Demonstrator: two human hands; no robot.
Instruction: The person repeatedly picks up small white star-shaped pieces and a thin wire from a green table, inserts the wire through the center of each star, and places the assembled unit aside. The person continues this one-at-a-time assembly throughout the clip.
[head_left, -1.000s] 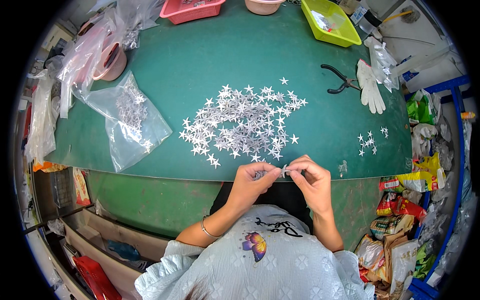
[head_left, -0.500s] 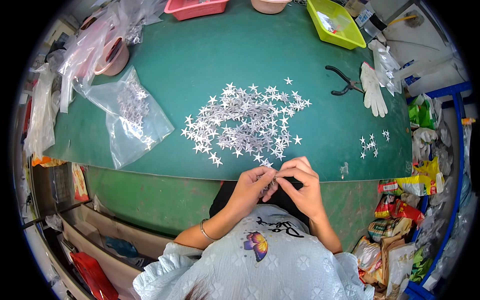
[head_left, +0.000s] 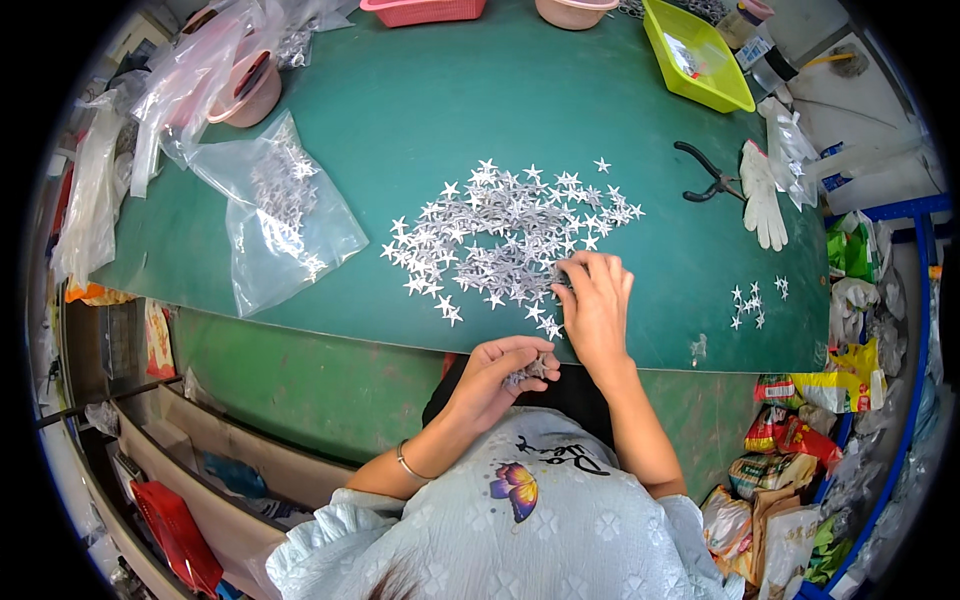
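Note:
A heap of small silver metal stars (head_left: 500, 235) is spread over the middle of the green table. My left hand (head_left: 495, 375) is curled at the table's near edge, with several silver stars (head_left: 532, 370) between its thumb and fingers. My right hand (head_left: 597, 305) is over the lower right side of the heap. Its thumb and index finger are bent and apart, their tips beside the stars. A few loose stars (head_left: 550, 325) lie between the two hands.
A clear plastic bag of stars (head_left: 290, 215) lies left of the heap. To the right are black-handled pliers (head_left: 710, 175), a white glove (head_left: 763, 195) and a small star group (head_left: 750, 303). Farther back are a yellow-green basket (head_left: 700, 60), a pink basket (head_left: 425, 8) and a pink bowl (head_left: 250, 95).
My right hand has left my left hand and reached forward to the heap. My left hand still holds its stars. The whole view has shifted a little.

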